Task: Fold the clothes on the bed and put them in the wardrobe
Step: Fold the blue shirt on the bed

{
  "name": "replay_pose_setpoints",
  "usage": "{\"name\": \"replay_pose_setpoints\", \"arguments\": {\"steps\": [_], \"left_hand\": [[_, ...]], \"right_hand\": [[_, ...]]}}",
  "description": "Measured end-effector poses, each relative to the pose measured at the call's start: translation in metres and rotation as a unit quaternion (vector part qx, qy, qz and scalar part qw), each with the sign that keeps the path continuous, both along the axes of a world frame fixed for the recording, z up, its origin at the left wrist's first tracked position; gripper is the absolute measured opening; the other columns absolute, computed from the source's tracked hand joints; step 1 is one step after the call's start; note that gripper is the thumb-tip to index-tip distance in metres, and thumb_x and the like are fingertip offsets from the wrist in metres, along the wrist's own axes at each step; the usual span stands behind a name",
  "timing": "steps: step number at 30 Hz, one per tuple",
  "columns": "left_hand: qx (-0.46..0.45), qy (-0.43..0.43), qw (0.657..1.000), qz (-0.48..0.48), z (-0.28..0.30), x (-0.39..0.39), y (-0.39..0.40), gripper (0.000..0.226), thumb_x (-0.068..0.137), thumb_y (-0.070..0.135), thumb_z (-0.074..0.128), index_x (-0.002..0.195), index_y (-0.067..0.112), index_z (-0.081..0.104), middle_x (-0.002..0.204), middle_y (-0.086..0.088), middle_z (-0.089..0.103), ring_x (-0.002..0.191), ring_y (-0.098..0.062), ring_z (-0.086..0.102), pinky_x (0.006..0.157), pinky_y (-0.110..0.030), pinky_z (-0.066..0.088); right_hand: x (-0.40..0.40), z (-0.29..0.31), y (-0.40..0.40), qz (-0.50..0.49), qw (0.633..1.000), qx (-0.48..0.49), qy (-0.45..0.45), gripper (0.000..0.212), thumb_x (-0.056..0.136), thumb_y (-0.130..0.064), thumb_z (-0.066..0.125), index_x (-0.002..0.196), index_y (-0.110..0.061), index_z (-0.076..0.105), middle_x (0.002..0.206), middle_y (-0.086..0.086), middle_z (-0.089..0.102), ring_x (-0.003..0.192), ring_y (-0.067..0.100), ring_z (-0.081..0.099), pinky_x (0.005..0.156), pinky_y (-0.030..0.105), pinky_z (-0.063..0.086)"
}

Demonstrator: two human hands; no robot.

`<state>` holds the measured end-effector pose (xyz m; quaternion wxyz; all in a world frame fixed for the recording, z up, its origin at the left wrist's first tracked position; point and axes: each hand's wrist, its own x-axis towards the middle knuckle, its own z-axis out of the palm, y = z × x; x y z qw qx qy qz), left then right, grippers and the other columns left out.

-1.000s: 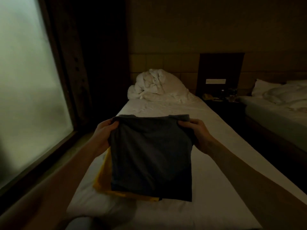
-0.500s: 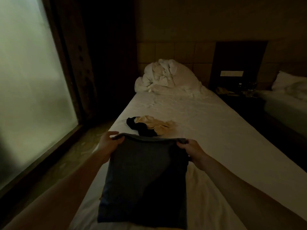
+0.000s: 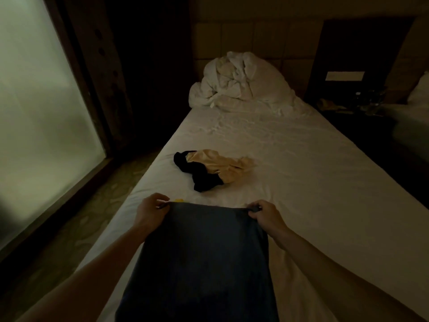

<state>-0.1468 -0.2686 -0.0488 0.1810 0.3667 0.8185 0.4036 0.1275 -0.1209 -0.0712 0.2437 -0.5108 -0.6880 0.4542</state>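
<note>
- Lowered onto the bed (image 3: 301, 173) since a second ago: grey shirt (image 3: 202, 259), folded.
- Long axis along the bed, far edge toward the crumpled clothes (image 3: 211, 168).
- Far corners pinched by left hand (image 3: 152, 211) and right hand (image 3: 264, 216).

On the white-sheeted bed (image 3: 301, 159), the left hand (image 3: 151, 213) and right hand (image 3: 267, 217) each pinch a far corner of a dark grey folded cloth garment (image 3: 202, 263), with a crumpled black-and-cream garment (image 3: 213, 168) lying beyond it and a heaped white duvet (image 3: 239, 82) at the headboard.
</note>
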Motion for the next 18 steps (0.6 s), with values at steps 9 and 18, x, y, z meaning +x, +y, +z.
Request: {"name": "replay_pose_setpoints", "arguments": {"steps": [9,18], "left_hand": [[-0.038,0.149,0.982,-0.114,0.018,0.009,0.083,0.031,0.087,0.007,0.062,0.113,0.023,0.063,0.111,0.003,0.065,0.097,-0.012,0.062,0.085,-0.035,0.055],[-0.073,0.256,0.951,-0.156,-0.022,0.018,0.194,0.038,0.088,0.027,0.057,0.126,0.027,0.057,0.118,0.004,0.061,0.106,-0.02,0.06,0.08,-0.034,0.053]], "right_hand": [[-0.003,0.01,0.066,-0.017,0.999,0.036,-0.02,0.028,0.091,-0.016,0.059,0.119,-0.012,0.063,0.113,0.005,0.063,0.099,0.018,0.057,0.079,0.025,0.041],[-0.062,-0.008,0.162,0.103,0.963,0.166,-0.188,0.046,0.09,-0.018,0.053,0.136,-0.022,0.049,0.134,0.005,0.057,0.119,0.027,0.055,0.095,0.041,0.05]]}}
